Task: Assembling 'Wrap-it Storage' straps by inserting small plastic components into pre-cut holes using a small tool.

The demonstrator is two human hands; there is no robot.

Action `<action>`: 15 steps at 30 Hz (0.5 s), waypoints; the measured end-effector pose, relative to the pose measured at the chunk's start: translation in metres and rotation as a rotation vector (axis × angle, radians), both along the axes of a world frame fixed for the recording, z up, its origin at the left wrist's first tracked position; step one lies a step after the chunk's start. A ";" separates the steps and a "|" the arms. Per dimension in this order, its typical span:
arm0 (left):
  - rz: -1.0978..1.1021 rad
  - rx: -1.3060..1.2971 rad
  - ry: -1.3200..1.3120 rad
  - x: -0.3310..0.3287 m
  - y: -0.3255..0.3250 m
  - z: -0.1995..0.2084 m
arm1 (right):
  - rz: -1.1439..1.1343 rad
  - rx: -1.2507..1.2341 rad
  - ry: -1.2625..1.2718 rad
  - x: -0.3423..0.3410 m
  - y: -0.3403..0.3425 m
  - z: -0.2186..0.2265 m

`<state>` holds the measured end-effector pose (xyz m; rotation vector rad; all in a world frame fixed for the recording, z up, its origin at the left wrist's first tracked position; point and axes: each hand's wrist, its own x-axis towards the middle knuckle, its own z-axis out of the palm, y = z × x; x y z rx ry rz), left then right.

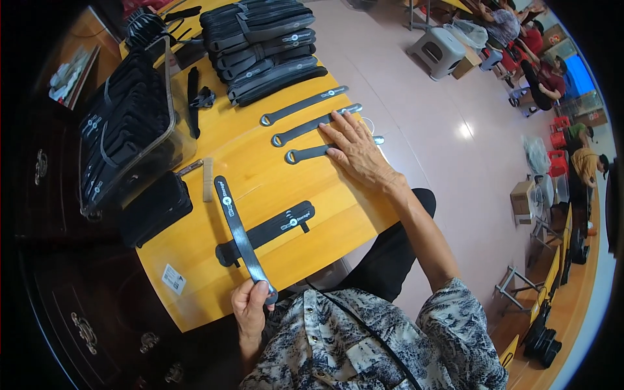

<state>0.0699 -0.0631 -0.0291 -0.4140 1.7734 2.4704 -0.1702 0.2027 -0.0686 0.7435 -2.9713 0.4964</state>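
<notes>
My left hand (249, 311) pinches the near end of a long black strap (236, 218) at the table's front edge. That strap slants away across a short black strap bundle (276, 227) on the yellow table (325, 240). My right hand (361, 155) lies flat with fingers spread at the table's right side. Its fingers rest over a middle strap (296, 134) and a lower strap (305, 155), hiding parts of both. Just beyond them lies a third strap (302, 106). All three have a ring at their left end.
Strap bundles (260, 52) are stacked at the back. A clear plastic bin (172, 123) full of straps stands left, with a black stack (156, 211), a brush (207, 180) and a white label (173, 278) nearby. A grey stool (439, 52) and other people occupy the room beyond.
</notes>
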 end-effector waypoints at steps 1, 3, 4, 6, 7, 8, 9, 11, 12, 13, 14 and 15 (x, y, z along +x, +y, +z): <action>-0.003 -0.005 0.004 0.001 -0.001 0.001 | 0.027 -0.018 0.000 -0.002 0.001 0.002; 0.000 -0.006 0.010 0.001 -0.001 0.000 | 0.059 -0.010 -0.008 -0.006 0.004 0.006; 0.004 0.001 0.000 0.001 -0.001 0.000 | 0.084 -0.003 -0.017 -0.008 0.005 0.008; 0.011 0.011 -0.008 0.001 0.000 0.000 | 0.096 -0.009 -0.019 -0.012 0.008 0.009; 0.005 0.007 -0.014 0.002 0.000 0.000 | 0.103 -0.017 -0.023 -0.013 0.008 0.009; -0.001 0.002 -0.020 0.002 0.000 0.000 | 0.108 -0.015 -0.021 -0.014 0.008 0.009; 0.005 0.003 -0.018 0.003 -0.001 -0.001 | 0.108 -0.036 -0.023 -0.015 0.007 0.008; 0.000 0.003 -0.031 0.006 -0.002 -0.002 | 0.118 -0.055 -0.025 -0.018 0.006 0.009; 0.010 0.004 -0.031 0.007 -0.003 -0.002 | 0.123 -0.081 -0.028 -0.019 0.006 0.010; 0.022 0.002 -0.041 0.007 -0.004 -0.002 | 0.129 -0.107 -0.031 -0.020 0.005 0.011; 0.040 0.000 -0.058 0.011 -0.003 -0.002 | 0.147 -0.107 -0.040 -0.017 0.002 0.015; 0.060 0.001 -0.066 0.014 -0.005 -0.002 | 0.143 -0.108 -0.001 -0.015 0.000 0.019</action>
